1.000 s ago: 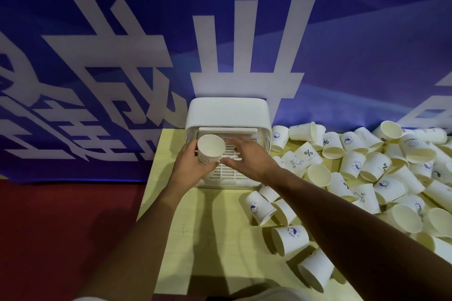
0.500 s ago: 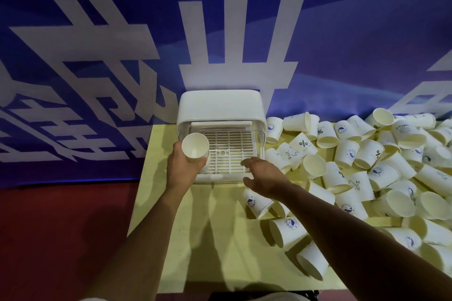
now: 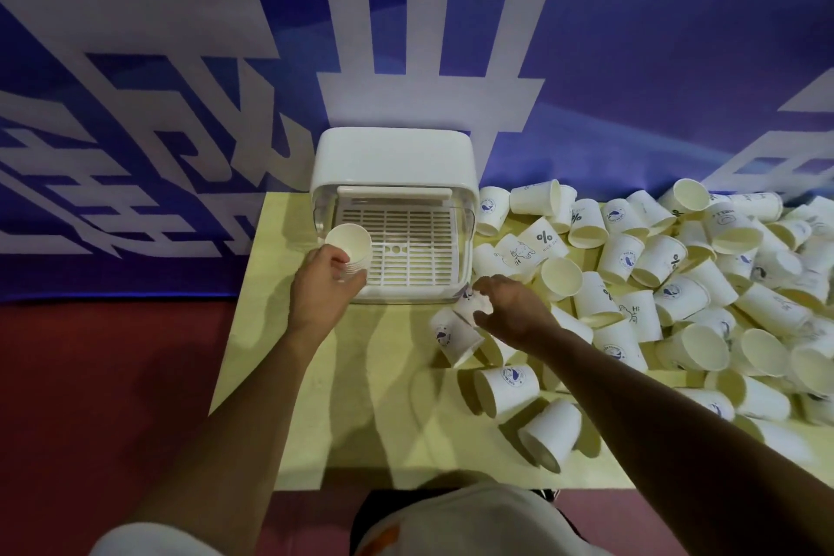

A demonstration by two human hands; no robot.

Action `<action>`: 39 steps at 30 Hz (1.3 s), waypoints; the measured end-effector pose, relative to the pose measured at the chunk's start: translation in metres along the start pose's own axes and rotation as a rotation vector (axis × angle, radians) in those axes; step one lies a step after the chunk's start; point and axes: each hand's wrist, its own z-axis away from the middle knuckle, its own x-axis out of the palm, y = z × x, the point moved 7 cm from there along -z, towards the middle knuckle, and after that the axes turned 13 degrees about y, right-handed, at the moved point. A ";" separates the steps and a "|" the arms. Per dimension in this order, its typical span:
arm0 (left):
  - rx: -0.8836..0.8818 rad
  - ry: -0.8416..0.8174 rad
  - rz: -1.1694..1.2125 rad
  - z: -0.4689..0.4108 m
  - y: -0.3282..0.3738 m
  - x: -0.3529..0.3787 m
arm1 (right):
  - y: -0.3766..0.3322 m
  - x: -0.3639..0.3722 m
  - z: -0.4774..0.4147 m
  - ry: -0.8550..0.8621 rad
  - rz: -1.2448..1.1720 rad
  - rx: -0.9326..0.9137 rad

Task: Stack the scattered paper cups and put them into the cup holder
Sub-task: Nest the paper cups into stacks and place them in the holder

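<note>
At the holder's [image 3: 392,158] front left corner, your left hand [image 3: 327,284] grips a stack [image 3: 348,245] of cups, fingers wrapped round its side, its mouth open toward you. Your right hand [image 3: 512,307] pinches a tipped cup [image 3: 469,306] just off the holder's front right corner, beside a second cup [image 3: 453,336] lying on the table [image 3: 361,397]. Farther right, the pile [image 3: 677,275] of loose cups sprawls across the table.

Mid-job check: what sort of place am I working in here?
Likely a staged demo or event booth, not a kitchen: a blue banner with large white characters backs the yellow table, and printed paper cups lie heaped beside a white cup holder.
</note>
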 end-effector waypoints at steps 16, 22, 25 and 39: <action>0.089 -0.480 -0.073 0.123 0.056 0.116 | 0.085 0.005 0.085 -0.133 -0.011 0.010; 0.205 -0.510 -0.148 0.168 0.073 0.148 | 0.091 0.020 0.113 -0.181 0.012 -0.187; 0.275 -0.524 -0.193 0.186 0.074 0.163 | 0.094 0.025 0.126 -0.200 0.044 -0.266; 0.267 -0.587 -0.480 0.222 0.067 0.186 | 0.097 0.053 0.169 -0.033 0.035 -0.457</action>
